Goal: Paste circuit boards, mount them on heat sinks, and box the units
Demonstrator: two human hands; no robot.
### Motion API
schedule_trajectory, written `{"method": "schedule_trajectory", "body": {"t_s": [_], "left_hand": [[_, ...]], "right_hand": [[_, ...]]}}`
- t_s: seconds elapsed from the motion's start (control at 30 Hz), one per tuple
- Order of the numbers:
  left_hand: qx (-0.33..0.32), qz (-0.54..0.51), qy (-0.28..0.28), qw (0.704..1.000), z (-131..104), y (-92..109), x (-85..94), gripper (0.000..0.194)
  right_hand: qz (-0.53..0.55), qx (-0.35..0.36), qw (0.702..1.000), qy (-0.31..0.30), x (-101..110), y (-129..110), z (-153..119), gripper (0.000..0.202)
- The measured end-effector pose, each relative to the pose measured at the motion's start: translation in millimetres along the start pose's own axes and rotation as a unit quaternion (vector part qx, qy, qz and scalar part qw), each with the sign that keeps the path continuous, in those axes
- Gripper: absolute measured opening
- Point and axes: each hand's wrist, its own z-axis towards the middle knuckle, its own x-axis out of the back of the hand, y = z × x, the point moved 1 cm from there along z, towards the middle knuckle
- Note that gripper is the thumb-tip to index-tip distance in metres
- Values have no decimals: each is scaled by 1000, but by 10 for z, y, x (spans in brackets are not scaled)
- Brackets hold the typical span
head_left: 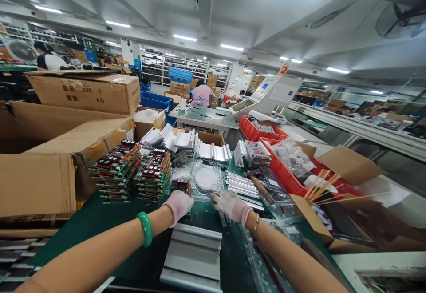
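Fluorescent-lit factory hall, with a green table (123, 226) in the foreground: carries two stacks of circuit boards (117, 175) toward the left edge, a silver metal profile (195, 257) at the near edge, and a hammer (262, 189) toward the right edge. With the gloved left hand (181, 205), reaches to the near end of a single circuit board (182, 186) just right of the stacks, fingers curled, grip impossible to tell. With the gloved right hand (229, 205), reaches beside a plastic-bagged white disc (207, 179), fingers bent, grip likewise impossible to tell.
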Motion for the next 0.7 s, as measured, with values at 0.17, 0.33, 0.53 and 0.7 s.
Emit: {"method": "schedule_trajectory", "body": {"t_s": [0.17, 0.33, 0.53, 0.7], "left_hand": [[5, -17, 52, 998, -171, 7, 76, 8], [-4, -83, 174, 981, -471, -136, 214, 19], [16, -279, 368, 887, -545, -384, 209, 30], [97, -483, 461, 738, -334, -374, 37, 40]], "right_hand": [[81, 0, 993, 81, 1, 121, -15, 19], [181, -142, 940, 251, 76, 436, 187, 32], [259, -279, 867, 322, -15, 679, 651, 26], [272, -329, 848, 314, -109, 690, 889, 23]]}}
